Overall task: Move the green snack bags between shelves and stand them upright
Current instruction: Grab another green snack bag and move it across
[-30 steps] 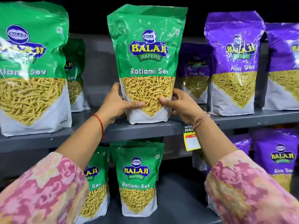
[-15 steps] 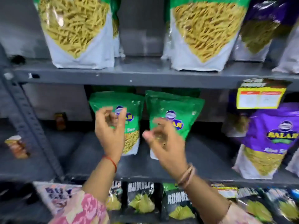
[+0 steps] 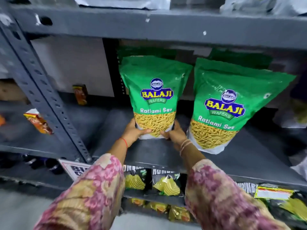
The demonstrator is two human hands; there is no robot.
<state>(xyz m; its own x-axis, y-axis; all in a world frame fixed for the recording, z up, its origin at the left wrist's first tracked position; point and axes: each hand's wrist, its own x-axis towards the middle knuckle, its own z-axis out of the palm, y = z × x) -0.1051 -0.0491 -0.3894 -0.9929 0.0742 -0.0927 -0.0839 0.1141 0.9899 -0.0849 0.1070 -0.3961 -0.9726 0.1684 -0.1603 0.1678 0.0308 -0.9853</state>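
Far left: grey upright (image 3: 41, 90) of the rack ran diagonally, small orange packet (image 3: 38, 122) left of it, another small packet (image 3: 80, 94) standing further back to its right. Grey shelf (image 3: 154, 155) carried two green bags. Left hand (image 3: 134, 132) gripped the lower left corner of the left bag (image 3: 153, 95), thumb across the front, fingers clamped on the bag's edge. Red thread on that wrist. Bag stood upright, base on the shelf, toward the far side. Right hand (image 3: 176, 134) gripped the lower right corner of the same bag, fingers clamped on it too, thumb on the front; bangles on the wrist. Just right, second bag (image 3: 232, 105) sat nearer, leaning right, touching neither hand. More green bags in shadow behind both. Below the shelf: black-and-yellow packs (image 3: 166, 185). Pink floral sleeves near the camera.
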